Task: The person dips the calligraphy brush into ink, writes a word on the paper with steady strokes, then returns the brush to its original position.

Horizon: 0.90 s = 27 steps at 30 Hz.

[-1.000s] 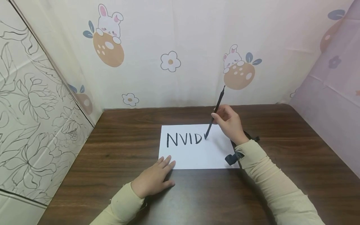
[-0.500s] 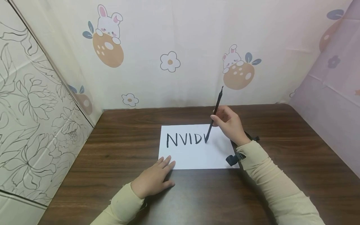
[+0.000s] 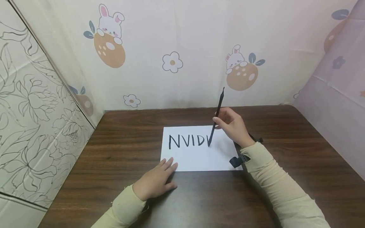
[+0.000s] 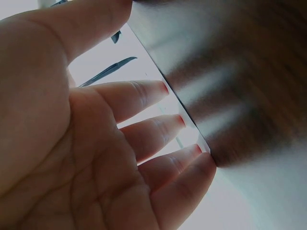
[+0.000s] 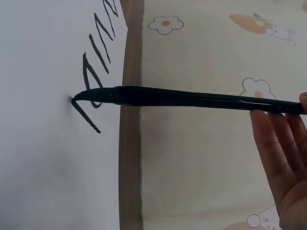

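1. Right hand (image 3: 231, 126): thumb and fingers are together, pinched on the shaft of a slim black brush pen (image 3: 220, 103) with a tapering dark tip. The grip lies about midway along the shaft.
2. Brush pen: it stands tilted above a white rectangular sheet of paper (image 3: 199, 161), tip downward. In the right wrist view the tip meets the paper at one end of a short slanting black stroke (image 5: 87, 116).
3. Paper: it lies flat on a dark brown wood-grained table (image 3: 122, 148) and bears the black handwritten letters "NVID" (image 3: 193, 140) across its far half; the slanting stroke stands just right of the D.
4. Left hand (image 3: 155, 181): palm down, fingers extended and apart, gripping nothing. Several fingertips rest on the paper's near left corner — the thumb lies beyond its near edge, over the table.
5. Arms: both wear pale cream sleeves (image 3: 282, 183); a black wrist-worn device (image 3: 238, 161) shows at the right cuff, above the sheet's near right corner.
6. Surround: a whitish curtain (image 3: 199, 28) printed with rabbits and flowers hangs behind the table — a white panel with black line-drawn flowers (image 3: 28, 101) stands at left.
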### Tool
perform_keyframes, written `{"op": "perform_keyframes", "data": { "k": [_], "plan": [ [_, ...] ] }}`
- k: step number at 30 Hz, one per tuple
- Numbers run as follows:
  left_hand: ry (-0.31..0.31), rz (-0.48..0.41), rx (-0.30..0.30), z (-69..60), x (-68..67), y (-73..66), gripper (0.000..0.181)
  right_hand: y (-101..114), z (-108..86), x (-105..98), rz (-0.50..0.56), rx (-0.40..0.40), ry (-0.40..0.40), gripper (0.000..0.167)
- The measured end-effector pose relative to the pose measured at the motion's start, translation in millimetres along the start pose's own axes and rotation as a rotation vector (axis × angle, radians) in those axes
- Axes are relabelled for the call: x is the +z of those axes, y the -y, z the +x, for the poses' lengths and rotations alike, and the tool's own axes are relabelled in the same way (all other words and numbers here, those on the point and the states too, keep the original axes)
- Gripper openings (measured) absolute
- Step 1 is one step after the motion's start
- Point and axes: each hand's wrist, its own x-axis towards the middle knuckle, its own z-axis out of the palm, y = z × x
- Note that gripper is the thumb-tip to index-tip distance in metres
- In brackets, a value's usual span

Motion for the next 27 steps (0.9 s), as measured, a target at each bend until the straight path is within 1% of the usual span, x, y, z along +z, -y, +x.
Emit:
{"op": "perform_keyframes", "data": {
  "k": [5,9,14,19,27],
  "plan": [
    [-0.010,-0.002,0.005,-1.0,-0.9,-0.2,0.069,-21.8,6.2,-1.6,0.002,0.001,-0.053,0.024],
    [-0.022,-0.006,0.016,-2.1,-1.4,-0.4,0.069,-26.7,9.7,-6.2,-0.007,-0.025,-0.111,0.023],
    [-0.025,-0.010,0.017,-2.6,-1.2,-0.5,0.069,-30.1,13.6,-11.1,-0.019,-0.031,-0.166,0.021],
    [-0.025,-0.010,0.020,-2.8,-1.1,-0.5,0.069,-35.1,15.9,-13.8,-0.034,-0.041,-0.188,0.021],
    [-0.021,-0.013,0.015,-2.8,-0.7,-0.5,0.069,-39.6,14.0,-11.7,-0.071,-0.037,-0.193,0.020]
  ]
}}
